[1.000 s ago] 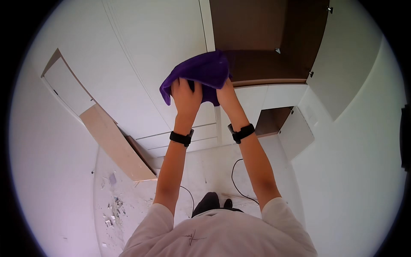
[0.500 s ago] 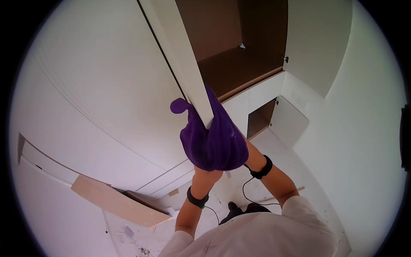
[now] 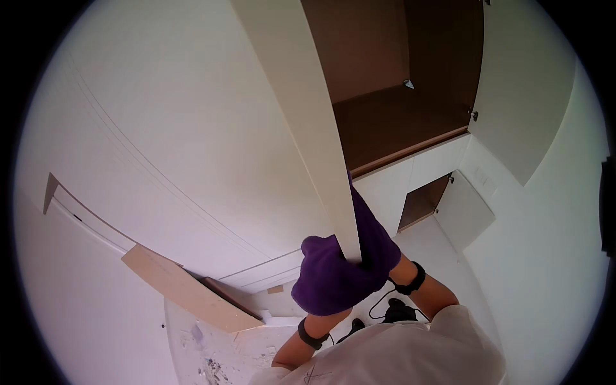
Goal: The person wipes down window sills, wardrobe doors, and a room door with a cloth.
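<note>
A purple cloth (image 3: 337, 276) is folded around the narrow edge of a tall white panel (image 3: 301, 109), covering both of its sides there. My left hand (image 3: 328, 319) is under the cloth on the left, with only the wrist area showing below it. On the right, my right hand (image 3: 399, 268) holds the other part of the cloth against the panel's far side. The cloth hides the fingers of both hands; its bunched shape hangs from them. A black band circles each wrist.
Right of the panel is an open cupboard (image 3: 385, 122) with a brown interior and a white door (image 3: 526, 109). Below it, a smaller compartment (image 3: 423, 205) stands open. A beige board (image 3: 186, 289) leans at lower left, near debris (image 3: 212, 369) on the floor. Cables run from the wrist bands.
Both hands and the purple cloth have moved down along the panel's edge. The view has shifted, so the cupboard now appears further right and lower.
</note>
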`<action>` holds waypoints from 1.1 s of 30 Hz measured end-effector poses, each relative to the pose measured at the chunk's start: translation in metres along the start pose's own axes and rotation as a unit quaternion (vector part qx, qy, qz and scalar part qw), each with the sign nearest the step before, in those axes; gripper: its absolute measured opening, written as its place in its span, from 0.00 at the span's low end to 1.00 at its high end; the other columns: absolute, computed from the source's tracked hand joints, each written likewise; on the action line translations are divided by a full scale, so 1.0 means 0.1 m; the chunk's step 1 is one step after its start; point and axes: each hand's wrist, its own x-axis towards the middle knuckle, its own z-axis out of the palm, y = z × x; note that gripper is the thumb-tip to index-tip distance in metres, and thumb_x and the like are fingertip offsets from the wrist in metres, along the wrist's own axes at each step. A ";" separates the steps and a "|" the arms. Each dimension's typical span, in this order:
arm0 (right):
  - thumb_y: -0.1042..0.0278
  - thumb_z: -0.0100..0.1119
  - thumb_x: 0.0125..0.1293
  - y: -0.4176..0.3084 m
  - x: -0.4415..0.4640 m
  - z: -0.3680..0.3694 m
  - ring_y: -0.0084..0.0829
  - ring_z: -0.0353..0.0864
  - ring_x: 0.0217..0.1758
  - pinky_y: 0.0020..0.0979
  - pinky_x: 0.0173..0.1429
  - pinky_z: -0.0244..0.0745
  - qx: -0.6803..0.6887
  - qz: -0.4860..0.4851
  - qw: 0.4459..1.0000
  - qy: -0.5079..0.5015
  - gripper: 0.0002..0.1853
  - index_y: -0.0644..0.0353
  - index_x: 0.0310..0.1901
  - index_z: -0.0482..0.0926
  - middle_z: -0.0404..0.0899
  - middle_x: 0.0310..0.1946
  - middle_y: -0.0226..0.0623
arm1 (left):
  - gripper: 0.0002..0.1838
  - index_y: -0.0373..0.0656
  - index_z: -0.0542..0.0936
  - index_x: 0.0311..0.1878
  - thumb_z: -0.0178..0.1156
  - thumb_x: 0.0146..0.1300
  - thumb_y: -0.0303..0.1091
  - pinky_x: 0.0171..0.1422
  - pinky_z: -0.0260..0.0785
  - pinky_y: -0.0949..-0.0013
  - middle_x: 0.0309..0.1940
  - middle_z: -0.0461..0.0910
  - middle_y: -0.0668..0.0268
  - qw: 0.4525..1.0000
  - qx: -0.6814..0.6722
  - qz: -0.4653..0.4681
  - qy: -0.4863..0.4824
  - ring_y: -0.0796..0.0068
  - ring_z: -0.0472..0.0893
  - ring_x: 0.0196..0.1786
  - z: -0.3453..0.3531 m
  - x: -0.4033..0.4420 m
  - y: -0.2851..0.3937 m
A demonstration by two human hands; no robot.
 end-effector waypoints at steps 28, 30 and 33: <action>0.60 0.61 0.73 0.25 0.95 -0.10 0.38 0.58 0.80 0.37 0.81 0.56 -0.096 -0.211 0.965 -0.127 0.42 0.58 0.79 0.48 0.55 0.78 0.45 | 0.24 0.36 0.83 0.54 0.55 0.50 0.20 0.71 0.64 0.54 0.57 0.80 0.49 0.934 0.221 -0.093 0.266 0.45 0.76 0.63 0.69 0.72 1.18; 0.60 0.61 0.73 0.20 0.96 -0.10 0.38 0.58 0.79 0.37 0.80 0.57 -0.094 -0.226 0.962 -0.119 0.41 0.58 0.79 0.48 0.55 0.78 0.45 | 0.25 0.44 0.84 0.53 0.64 0.46 0.28 0.64 0.70 0.49 0.55 0.82 0.53 0.890 0.371 -0.080 0.253 0.44 0.78 0.59 0.81 0.74 1.10; 0.60 0.61 0.73 0.10 1.06 -0.14 0.38 0.59 0.79 0.37 0.80 0.57 -0.099 -0.263 0.955 -0.099 0.40 0.58 0.79 0.49 0.56 0.77 0.45 | 0.25 0.45 0.85 0.53 0.66 0.46 0.30 0.63 0.70 0.46 0.56 0.82 0.54 0.892 0.384 -0.132 0.197 0.44 0.79 0.58 0.85 0.72 1.06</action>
